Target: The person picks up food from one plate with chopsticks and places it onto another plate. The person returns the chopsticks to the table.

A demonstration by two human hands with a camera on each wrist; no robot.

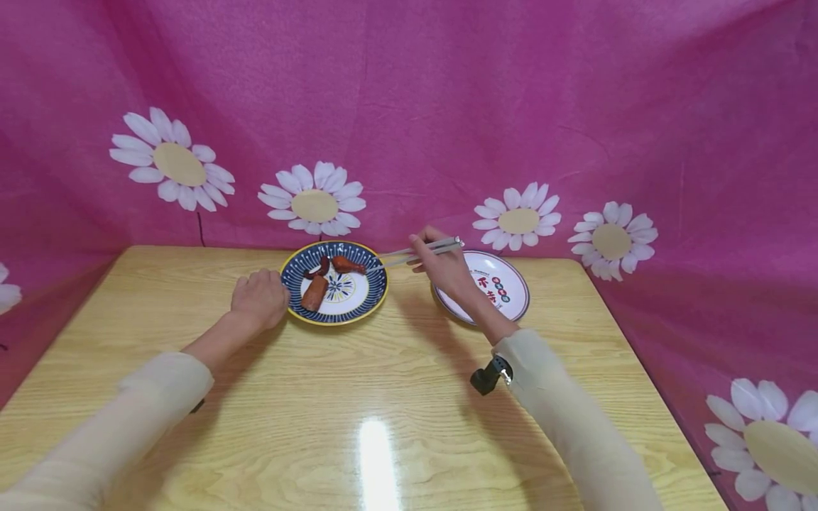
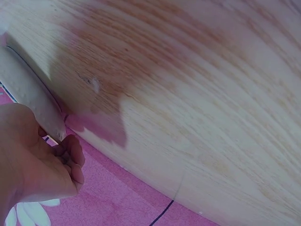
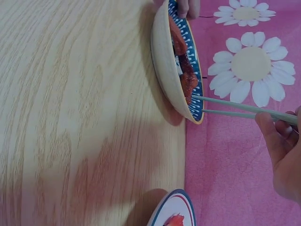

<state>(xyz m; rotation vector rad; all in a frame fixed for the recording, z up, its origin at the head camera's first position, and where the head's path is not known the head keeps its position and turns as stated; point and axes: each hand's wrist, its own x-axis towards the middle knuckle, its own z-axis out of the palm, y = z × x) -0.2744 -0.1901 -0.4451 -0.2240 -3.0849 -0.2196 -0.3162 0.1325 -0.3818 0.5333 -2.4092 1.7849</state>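
My left hand [image 1: 260,301] grips the left rim of a blue-patterned plate [image 1: 339,319] with a yellow edge; in the right wrist view its fingertips lie over the inside of the rim. On that plate lie a brown drumstick [image 1: 345,265], a dark reddish curled piece [image 1: 322,267] and a thick brown sausage-like chunk [image 1: 314,293]. My right hand [image 1: 441,266] holds a pair of pale chopsticks [image 1: 444,246], pointing left. Their tips reach over the plate's right rim, right at the drumstick's thin end; the right wrist view shows them close to a reddish food piece [image 3: 189,84].
A white plate [image 1: 479,264] with printed red and green marks stands to the right, partly behind my right hand and wrist. Both plates sit near the far edge of the wooden table [image 1: 307,397]. Behind it hangs a pink cloth [image 1: 409,106] with white flowers.
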